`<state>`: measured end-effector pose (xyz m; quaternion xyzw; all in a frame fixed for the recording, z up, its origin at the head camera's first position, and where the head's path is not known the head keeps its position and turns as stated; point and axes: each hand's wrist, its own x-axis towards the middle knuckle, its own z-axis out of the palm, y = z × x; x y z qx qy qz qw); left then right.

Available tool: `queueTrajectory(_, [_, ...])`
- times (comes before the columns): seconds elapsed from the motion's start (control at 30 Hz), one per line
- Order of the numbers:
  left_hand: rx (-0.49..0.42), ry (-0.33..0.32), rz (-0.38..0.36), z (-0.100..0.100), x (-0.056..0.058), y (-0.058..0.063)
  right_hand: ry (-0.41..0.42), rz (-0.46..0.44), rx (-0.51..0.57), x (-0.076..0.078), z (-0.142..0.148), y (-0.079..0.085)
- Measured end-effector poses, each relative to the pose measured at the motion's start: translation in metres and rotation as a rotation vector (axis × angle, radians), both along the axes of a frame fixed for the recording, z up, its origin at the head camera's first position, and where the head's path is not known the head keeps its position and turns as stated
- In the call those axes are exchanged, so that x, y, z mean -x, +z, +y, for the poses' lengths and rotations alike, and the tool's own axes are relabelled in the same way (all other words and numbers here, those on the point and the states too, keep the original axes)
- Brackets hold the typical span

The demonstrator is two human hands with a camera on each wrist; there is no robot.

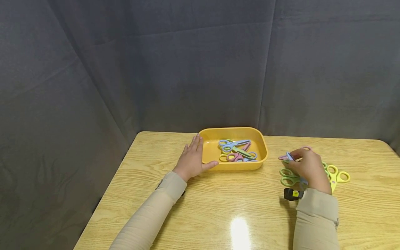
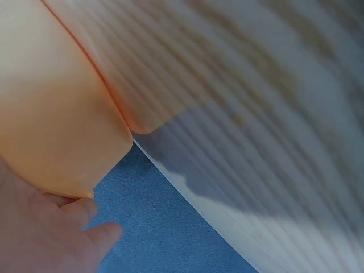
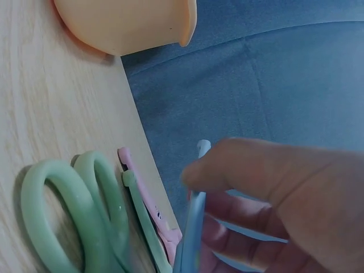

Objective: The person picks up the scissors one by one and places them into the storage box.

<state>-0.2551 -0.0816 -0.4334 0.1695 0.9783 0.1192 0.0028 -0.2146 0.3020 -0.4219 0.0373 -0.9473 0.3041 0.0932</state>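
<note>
A yellow tray [image 1: 203,167] holds several craft scissors [image 1: 239,151] in blue, green, pink and yellow. My left hand [image 1: 192,160] lies against the tray's left end, fingers straight along its rim and thumb on the front rim. In the left wrist view only part of that hand [image 2: 54,236] shows beside the tray wall. To the right of the tray, my right hand [image 1: 309,167] pinches blue scissors [image 3: 195,227] between thumb and fingers. Under and around it lie green scissors [image 1: 289,177], pink scissors [image 3: 149,205] and yellow scissors [image 1: 333,176].
The wooden table [image 1: 215,208] ends at a dark curtain [image 1: 200,69] behind the tray. A black device with a yellow mark [image 1: 292,194] sits at my right wrist. Light glares on the tabletop near the front.
</note>
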Motion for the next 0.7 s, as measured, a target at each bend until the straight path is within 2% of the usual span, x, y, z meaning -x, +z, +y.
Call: queueTrajectory(0.7, [-0.003,0.0,-0.018,-0.001,0.003,-0.004,-0.068,0.065,0.065,0.002,-0.014,0.007])
